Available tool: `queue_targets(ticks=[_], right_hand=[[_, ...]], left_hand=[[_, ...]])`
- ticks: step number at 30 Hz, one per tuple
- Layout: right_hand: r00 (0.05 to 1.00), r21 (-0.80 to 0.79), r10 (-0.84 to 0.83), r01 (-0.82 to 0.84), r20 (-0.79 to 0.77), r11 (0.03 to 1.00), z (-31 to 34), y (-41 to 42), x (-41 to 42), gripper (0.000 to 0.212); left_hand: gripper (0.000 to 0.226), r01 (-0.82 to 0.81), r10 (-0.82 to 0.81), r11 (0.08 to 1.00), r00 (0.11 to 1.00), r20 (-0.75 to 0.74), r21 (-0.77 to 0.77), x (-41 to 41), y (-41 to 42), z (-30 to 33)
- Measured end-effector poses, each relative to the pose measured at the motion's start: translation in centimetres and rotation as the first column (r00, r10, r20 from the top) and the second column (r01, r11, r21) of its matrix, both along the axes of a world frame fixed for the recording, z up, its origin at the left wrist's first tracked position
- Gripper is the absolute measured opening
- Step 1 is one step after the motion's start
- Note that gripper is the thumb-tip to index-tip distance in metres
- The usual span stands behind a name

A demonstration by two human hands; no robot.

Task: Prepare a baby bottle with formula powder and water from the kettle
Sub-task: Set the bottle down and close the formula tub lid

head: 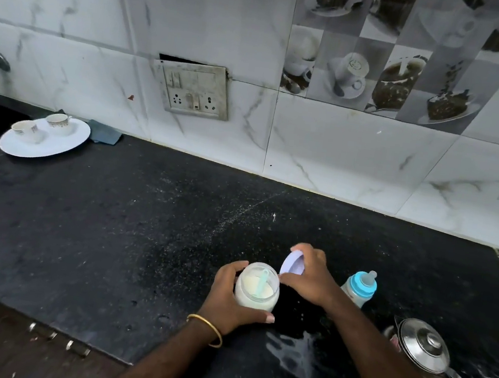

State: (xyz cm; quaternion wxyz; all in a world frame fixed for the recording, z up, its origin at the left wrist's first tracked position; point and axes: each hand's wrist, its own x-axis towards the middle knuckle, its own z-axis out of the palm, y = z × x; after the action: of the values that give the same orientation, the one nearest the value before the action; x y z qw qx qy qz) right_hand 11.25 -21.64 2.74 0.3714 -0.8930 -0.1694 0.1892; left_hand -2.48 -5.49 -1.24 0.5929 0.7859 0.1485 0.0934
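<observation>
Low in the frame, right of centre, the left hand (225,296) wraps a clear round jar (257,287) of pale formula powder with a mint scoop (263,281) standing in it. The right hand (310,274) grips the jar's lilac lid (293,263), tilted just beside the rim. Right of them stand a blue-collared baby bottle (358,288) and a shiny steel kettle (423,347). The speckled black counter (110,234) lies open leftward to a white plate (46,145) with two cups (58,123) in the upper left.
</observation>
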Motion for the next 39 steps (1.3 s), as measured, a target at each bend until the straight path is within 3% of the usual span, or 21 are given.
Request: queue_targets(ticks=[4,7,10,18,23,27,32,36,39], right_hand=[[0.968,0.226,-0.25,0.251,-0.031,0.941,0.8,-0.9,-0.5,0.046],[0.949,0.407,-0.277,0.314,-0.148,0.858,1.8,-1.4,-1.5,0.037],[0.974,0.446,-0.199,0.226,-0.107,0.866,1.9,-1.6,-2.4,0.033],[0.972,0.376,0.016,-0.106,0.235,0.92,-0.4,-1.9,-3.6,0.038],[0.959,0.213,0.123,-0.179,0.255,0.961,0.1,-1.4,-3.3,0.052],[0.908,-0.143,0.342,-0.315,0.241,0.938,3.0,-0.5,-2.7,0.087],[0.729,-0.558,0.668,-0.495,0.15,0.666,6.9,2.2,-1.6,0.075],[0.628,-0.671,0.775,-0.548,0.065,0.5,8.3,3.8,-1.3,0.074],[0.64,-0.767,0.766,-0.46,0.063,0.447,8.9,4.7,-1.7,0.064]], left_hand=[[0.084,-0.011,0.011,0.999,1.0,0.004,0.041,1.2,0.1,0.1],[0.083,0.001,-0.001,1.0,1.0,-0.02,0.016,2.0,0.2,-0.2],[0.08,0.026,-0.027,0.999,0.999,-0.038,-0.028,2.6,0.0,0.1],[0.08,0.148,-0.152,0.986,0.986,-0.06,-0.071,4.0,1.1,0.8],[0.079,0.183,-0.187,0.981,0.98,-0.074,-0.057,4.5,1.6,0.7],[0.083,0.211,-0.213,0.977,0.974,-0.083,-0.026,4.7,1.9,0.6],[0.087,0.211,-0.212,0.977,0.975,-0.071,-0.029,4.6,1.9,0.1],[0.084,0.206,-0.207,0.978,0.976,-0.064,-0.022,4.6,2.0,-0.2],[0.085,0.213,-0.214,0.977,0.975,-0.052,-0.019,4.7,2.1,-0.3]])
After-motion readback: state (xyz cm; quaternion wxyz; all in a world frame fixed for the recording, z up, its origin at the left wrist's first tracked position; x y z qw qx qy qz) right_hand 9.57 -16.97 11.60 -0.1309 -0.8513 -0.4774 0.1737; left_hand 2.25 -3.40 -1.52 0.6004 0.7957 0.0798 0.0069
